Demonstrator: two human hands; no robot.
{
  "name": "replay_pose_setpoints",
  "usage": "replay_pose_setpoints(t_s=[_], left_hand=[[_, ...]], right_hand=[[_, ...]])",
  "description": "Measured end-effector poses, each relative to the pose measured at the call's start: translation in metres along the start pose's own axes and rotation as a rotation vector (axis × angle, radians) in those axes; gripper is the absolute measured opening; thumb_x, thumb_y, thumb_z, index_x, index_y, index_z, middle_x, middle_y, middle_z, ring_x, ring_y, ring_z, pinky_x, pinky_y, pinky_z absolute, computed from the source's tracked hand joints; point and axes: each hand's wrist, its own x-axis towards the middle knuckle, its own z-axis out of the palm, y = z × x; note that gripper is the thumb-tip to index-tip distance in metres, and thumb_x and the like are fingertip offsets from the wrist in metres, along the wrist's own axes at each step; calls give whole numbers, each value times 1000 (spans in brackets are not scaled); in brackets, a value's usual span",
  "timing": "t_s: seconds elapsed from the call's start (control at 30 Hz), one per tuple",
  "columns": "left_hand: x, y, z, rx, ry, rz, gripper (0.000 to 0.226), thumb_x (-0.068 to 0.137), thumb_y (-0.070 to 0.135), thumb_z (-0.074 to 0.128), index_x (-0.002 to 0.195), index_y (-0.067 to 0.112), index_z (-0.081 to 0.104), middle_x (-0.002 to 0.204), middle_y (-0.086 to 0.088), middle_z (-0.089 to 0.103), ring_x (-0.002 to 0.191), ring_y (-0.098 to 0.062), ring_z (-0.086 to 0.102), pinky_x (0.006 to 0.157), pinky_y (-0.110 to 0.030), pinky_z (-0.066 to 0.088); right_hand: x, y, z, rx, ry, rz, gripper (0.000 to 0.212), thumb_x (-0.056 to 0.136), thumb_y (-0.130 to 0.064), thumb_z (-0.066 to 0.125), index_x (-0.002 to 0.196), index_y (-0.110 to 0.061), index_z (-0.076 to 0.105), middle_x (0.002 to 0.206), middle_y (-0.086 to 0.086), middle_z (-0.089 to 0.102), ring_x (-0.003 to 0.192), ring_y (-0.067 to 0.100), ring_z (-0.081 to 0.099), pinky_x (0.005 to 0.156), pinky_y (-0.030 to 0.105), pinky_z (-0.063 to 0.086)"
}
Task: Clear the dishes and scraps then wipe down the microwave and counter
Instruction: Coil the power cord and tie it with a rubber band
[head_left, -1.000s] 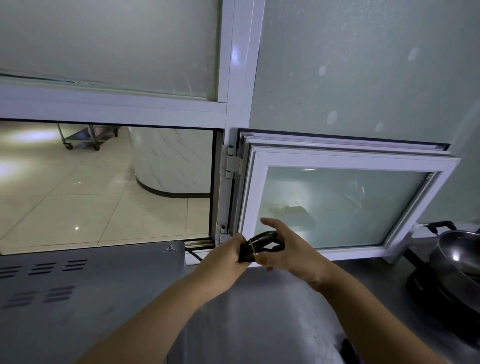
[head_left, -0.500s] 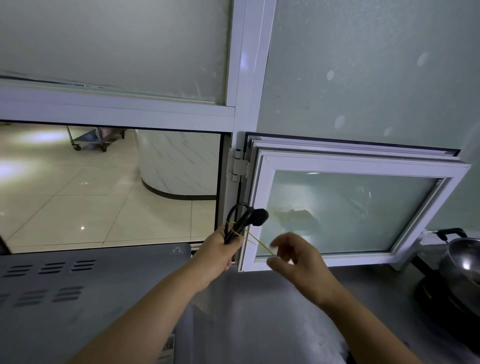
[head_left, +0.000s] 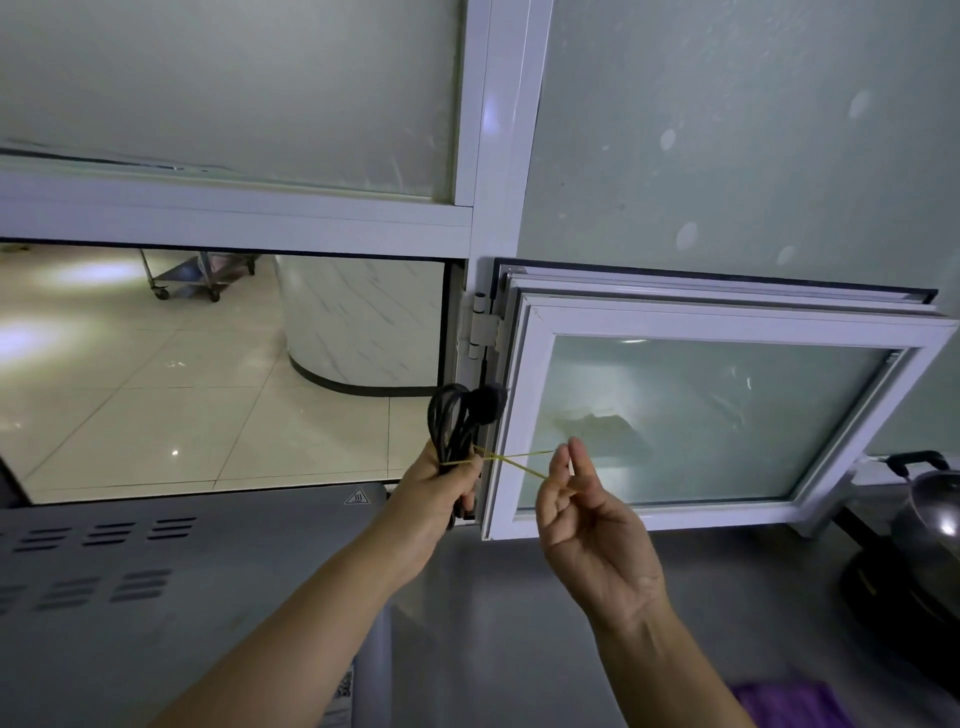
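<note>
A bundled black power cord (head_left: 460, 421), folded into loops with its plug at the top, stands upright in the left hand (head_left: 441, 491), whose fingers are curled tightly round the lower part of the bundle. A thin yellow rubber band (head_left: 511, 461) is wrapped round the cord just above that fist and stretches out to the right, taut, to the right hand (head_left: 587, 525). The right hand pinches the far end of the band between thumb and fingertips, with the remaining fingers loosely bent. The two hands are held near each other, level, above the grey microwave (head_left: 156, 597), whose vented top fills the lower left. Behind the cord is an open serving hatch; its white-framed frosted window (head_left: 701, 415) swings out to the right. A steel worktop (head_left: 519, 623) lies below the hands. At the right edge sits a metal wok (head_left: 930, 519), and a purple cloth (head_left: 789, 704) shows at the bottom.
</note>
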Motion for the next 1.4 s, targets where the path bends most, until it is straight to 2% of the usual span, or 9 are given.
replay_pose_setpoints(t_s=[0.1,0.23,0.33,0.47,0.73,0.87,1.0,1.17,1.4], left_hand=[[-4,-1,0,126,-59,44,13,93,11,51,82,17,51,59,7,45,52,-1,44,53,-10,38],[-1,-3,-1,279,-174,90,27,92,4,51,98,30,54,73,6,53,61,0,45,65,-20,40],[3,-7,-7,586,-239,149,16,91,17,54,100,30,50,84,-7,62,73,-21,56,69,-37,45],[6,-11,-14,1141,-292,320,26,88,21,52,81,36,32,68,5,50,64,-17,52,53,-30,37],[9,-17,13,1822,-410,568,34,77,-6,46,105,11,38,88,-10,53,79,-30,53,56,-35,28],[3,-23,28,1877,-436,609,25,86,1,39,110,9,38,90,-15,54,82,-33,53,58,-37,24],[-2,-28,33,1852,-404,548,23,85,0,37,107,8,39,88,-12,56,79,-29,52,56,-35,26],[-4,-29,32,1789,-419,535,28,83,-1,41,109,9,39,89,-10,55,79,-26,51,57,-35,31],[-12,-30,17,1609,-542,476,38,78,20,61,110,14,41,106,-5,53,100,-23,48,77,-29,31]], right_hand=[[5,1,1,-87,-26,39,74,34,27,79,104,4,69,116,16,65,65,16,68,56,22,57],[7,-7,4,-510,-64,40,41,72,-9,70,113,-10,68,131,4,58,51,3,51,44,9,46],[7,-22,2,-827,-98,26,62,65,-39,79,119,-11,64,128,2,61,60,6,50,45,10,43],[-2,-38,-6,-1207,-96,67,77,58,-59,77,119,-15,63,117,6,66,66,11,55,52,17,43],[-18,-37,-29,-1335,50,107,84,40,-61,85,109,-18,66,106,9,68,78,18,65,66,27,54],[-22,-32,-39,-1371,67,161,83,49,-64,80,118,-21,58,120,2,59,106,21,59,68,39,57],[-19,-30,-49,-1333,117,140,79,48,-61,82,112,-20,58,115,4,60,105,21,59,72,43,58],[-18,-36,-56,-1459,90,24,47,73,-39,73,116,-35,55,117,-8,62,110,7,58,87,26,50],[-27,-23,-62,-1672,65,83,32,71,-21,76,97,-21,58,88,3,69,79,17,68,65,24,55]])
